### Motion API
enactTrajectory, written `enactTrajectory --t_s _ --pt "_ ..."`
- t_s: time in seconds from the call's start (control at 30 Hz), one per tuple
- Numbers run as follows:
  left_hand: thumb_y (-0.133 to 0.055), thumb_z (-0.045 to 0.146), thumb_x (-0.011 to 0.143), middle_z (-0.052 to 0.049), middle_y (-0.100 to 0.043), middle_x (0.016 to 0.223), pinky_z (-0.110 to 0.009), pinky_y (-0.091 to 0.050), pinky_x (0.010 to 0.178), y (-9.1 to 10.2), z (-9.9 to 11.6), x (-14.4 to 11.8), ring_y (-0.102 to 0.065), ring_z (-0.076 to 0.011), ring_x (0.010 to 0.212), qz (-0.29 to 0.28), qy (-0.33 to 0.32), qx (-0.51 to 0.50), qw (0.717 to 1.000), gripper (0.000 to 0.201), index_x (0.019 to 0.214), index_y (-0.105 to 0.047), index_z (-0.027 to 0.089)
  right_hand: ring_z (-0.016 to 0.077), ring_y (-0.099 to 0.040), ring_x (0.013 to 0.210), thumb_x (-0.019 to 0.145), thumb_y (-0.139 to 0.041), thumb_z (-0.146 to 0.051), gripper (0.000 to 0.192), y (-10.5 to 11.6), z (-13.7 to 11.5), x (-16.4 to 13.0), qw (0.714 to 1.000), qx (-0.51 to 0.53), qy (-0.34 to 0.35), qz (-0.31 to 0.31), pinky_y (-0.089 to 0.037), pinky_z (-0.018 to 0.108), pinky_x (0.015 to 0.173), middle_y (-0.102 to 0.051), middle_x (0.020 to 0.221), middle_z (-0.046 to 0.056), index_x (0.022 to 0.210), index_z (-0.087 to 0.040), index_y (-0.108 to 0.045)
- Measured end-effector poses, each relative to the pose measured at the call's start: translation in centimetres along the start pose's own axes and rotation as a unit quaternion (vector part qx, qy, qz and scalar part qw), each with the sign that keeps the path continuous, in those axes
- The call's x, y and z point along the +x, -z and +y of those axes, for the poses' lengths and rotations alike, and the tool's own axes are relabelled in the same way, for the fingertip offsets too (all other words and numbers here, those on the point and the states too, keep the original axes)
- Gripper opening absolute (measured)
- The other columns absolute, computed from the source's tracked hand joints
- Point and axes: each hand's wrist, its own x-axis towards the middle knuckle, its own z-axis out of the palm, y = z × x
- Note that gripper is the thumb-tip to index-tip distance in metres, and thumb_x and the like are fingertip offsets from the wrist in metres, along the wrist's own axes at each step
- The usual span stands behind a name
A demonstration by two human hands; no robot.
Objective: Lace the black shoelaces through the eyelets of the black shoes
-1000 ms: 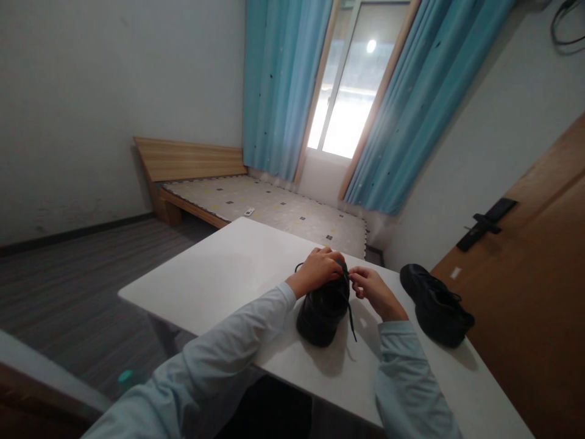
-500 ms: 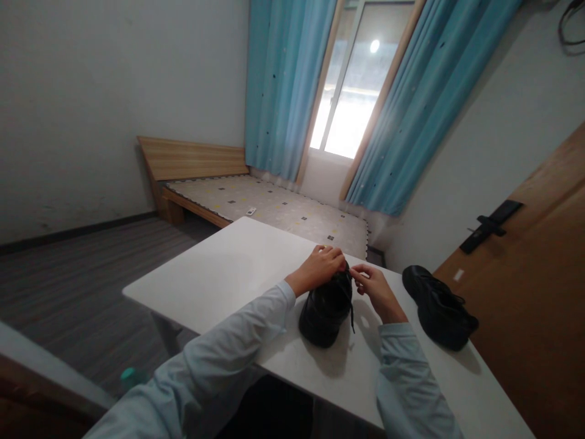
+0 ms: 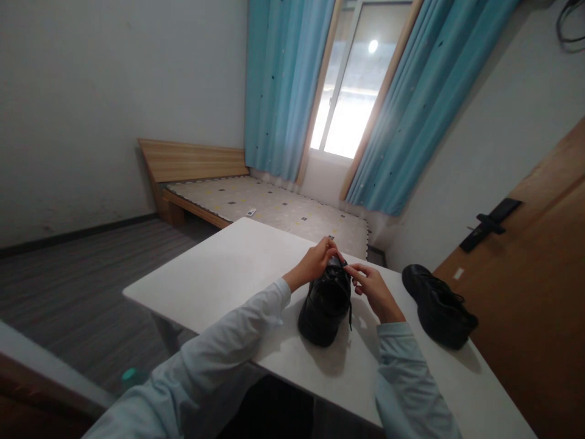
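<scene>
A black lace-up shoe (image 3: 317, 317) stands on the white table in front of me, its heel end towards me and its opening facing up. My left hand (image 3: 316, 263) is closed over the far part of the shoe, fingertips pinched at the lacing. From the right, my right hand (image 3: 372, 291) reaches in with its thumb and forefinger pinched on the black shoelace (image 3: 350, 317), whose loose end hangs down the shoe's right side. Farther right lies a second black shoe (image 3: 441, 311), touched by neither hand.
The white table (image 3: 214, 274) has its far edge near a bed with a patterned mattress (image 3: 274, 204). A small white remote-like object (image 3: 251, 212) lies on the mattress. To the right is a wooden door (image 3: 525, 262) with a black handle (image 3: 490, 224). A green-capped object (image 3: 130, 375) is low left.
My left hand has risen slightly and drawn its fingers from lying over the shoe into a pinch, baring more of the shoe's opening. My right hand has barely shifted.
</scene>
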Motion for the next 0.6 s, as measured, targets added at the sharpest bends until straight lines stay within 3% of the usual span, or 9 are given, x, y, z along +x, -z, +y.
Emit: enactTrajectory --t_s 0.17,0.4,0.6 --pt "-0.034 0.023 0.092 0.001 -0.059 0.07 -0.028 -0.046 0.072 -0.41 0.02 -0.08 -0.059 -0.0121 0.069 -0.044 0.005 -0.148 0.988 0.009 0.083 -0.036 0.019 0.0079 -0.04 0.049 0.059 -0.073 -0.042 0.032 -0.22 0.16 0.02 1.0 -0.008 -0.005 0.008 -0.026 0.02 0.039 -0.053 0.06 -0.001 0.074 -0.015 -0.067" --pt "-0.042 0.023 0.089 0.003 -0.051 0.066 -0.024 -0.042 0.066 -0.21 -0.11 -0.08 -0.05 -0.0097 0.064 -0.056 -0.008 -0.06 0.997 0.01 0.081 -0.044 0.016 0.0062 -0.036 0.048 0.056 -0.073 -0.035 0.024 0.02 -0.08 0.06 0.994 0.103 -0.031 -0.004 -0.021 0.018 0.04 -0.047 0.056 -0.004 0.065 -0.016 -0.062" --pt "-0.048 0.029 0.087 0.004 -0.048 0.07 -0.023 -0.046 0.064 -0.15 -0.3 -0.04 -0.055 -0.0092 0.066 -0.038 0.018 -0.126 0.991 0.015 0.082 -0.045 0.015 0.0044 -0.031 0.043 0.06 -0.07 -0.037 0.025 0.64 -0.59 -0.44 0.99 0.13 -0.041 -0.028 -0.021 0.019 0.039 -0.051 0.058 -0.003 0.068 -0.017 -0.059"
